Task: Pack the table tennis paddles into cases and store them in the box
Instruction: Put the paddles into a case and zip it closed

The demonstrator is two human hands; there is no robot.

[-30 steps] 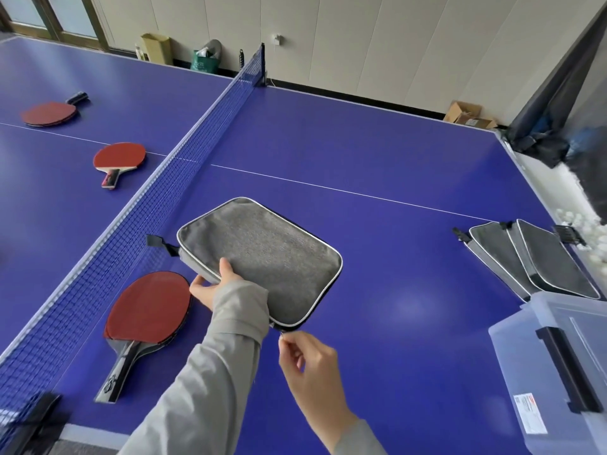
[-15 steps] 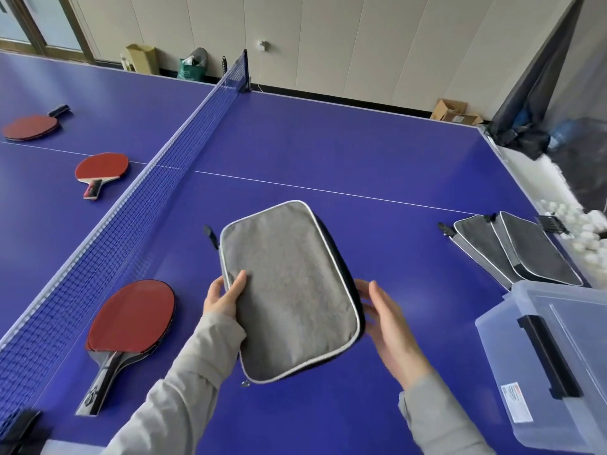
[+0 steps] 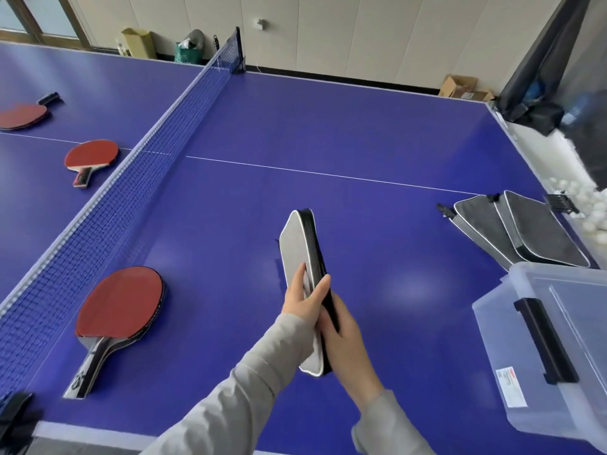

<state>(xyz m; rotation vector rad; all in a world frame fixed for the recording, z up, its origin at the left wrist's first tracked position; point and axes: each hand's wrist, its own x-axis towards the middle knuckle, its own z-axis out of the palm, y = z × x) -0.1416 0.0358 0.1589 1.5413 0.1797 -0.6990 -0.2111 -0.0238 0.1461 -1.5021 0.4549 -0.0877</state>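
Observation:
A grey paddle case with white piping stands on edge above the blue table, its black zipper side facing up. My left hand grips its left face, thumb over the zipper edge. My right hand holds its near end from the right. A red paddle lies flat to the left near the net. Two more red paddles lie beyond the net. Two grey cases lie overlapped at the right, beside a clear plastic box with a black latch.
The net runs from near left to the far edge. White balls fill a trough past the table's right edge. Cardboard boxes and a green bag stand against the far wall.
The case has turned from lying flat to standing on edge. My right hand has moved in and taken hold of its near end.

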